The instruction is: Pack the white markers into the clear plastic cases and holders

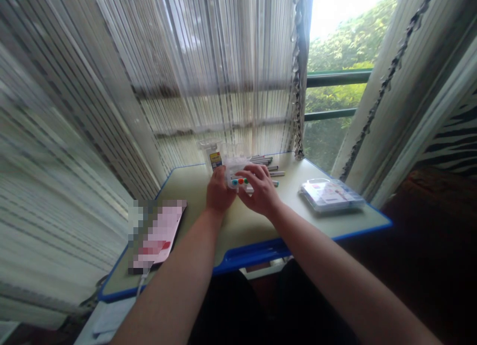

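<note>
Both my hands meet at the far middle of a small desk [246, 225] with a blue rim. My left hand [219, 191] is closed round the left side of a clear plastic pouch [235, 165] with colored marker caps showing at its lower edge. My right hand [259, 188] curls over the pouch's right side, its fingers bent on the markers [239, 181]. Several loose grey markers [269, 165] lie on the desk just behind my right hand.
A flat clear plastic case [331, 194] lies at the desk's right end. A phone [158, 235] lies at the front left with a cable hanging off. A small yellow-labelled package [215, 159] stands behind the pouch. Sheer curtains and a window railing close the far side.
</note>
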Available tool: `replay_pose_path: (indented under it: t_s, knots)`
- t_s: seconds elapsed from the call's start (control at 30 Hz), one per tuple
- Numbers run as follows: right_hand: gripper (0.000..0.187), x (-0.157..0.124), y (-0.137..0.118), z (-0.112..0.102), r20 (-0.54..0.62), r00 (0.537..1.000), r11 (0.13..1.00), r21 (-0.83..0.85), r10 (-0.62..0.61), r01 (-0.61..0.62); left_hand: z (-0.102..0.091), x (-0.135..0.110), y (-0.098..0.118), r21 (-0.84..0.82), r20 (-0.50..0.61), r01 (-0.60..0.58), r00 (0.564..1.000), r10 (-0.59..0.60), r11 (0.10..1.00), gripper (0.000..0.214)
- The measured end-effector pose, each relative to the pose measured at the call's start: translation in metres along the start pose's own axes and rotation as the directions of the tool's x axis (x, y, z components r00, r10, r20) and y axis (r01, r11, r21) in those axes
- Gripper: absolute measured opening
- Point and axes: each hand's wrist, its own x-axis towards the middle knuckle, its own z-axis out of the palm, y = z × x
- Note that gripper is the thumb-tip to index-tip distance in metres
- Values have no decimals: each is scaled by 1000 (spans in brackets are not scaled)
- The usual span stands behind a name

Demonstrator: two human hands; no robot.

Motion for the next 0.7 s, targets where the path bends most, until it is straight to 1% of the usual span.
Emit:
replay_pose_path:
  t_s: [0.1, 0.2, 0.5, 0.7]
  knots:
    - [29, 0, 0, -1, -21, 1000, 1000, 27, -4, 5, 0, 0, 0, 7, -5, -7, 1000, 7, 1000, 36]
    - [25, 1, 0, -2, -49, 999, 999, 32, -5, 7, 1, 0, -1, -3, -10, -22, 1000, 22, 1000, 36]
    - [17, 1, 0, -1, -75, 996, 999, 0, -40, 40, 2, 0, -1, 3, -71, -49, 996, 49, 999, 33]
    - [16, 1, 2, -1, -32, 998, 999, -6, -49, 49, 3, 0, -3, -7, -67, -106, 992, 105, 994, 32]
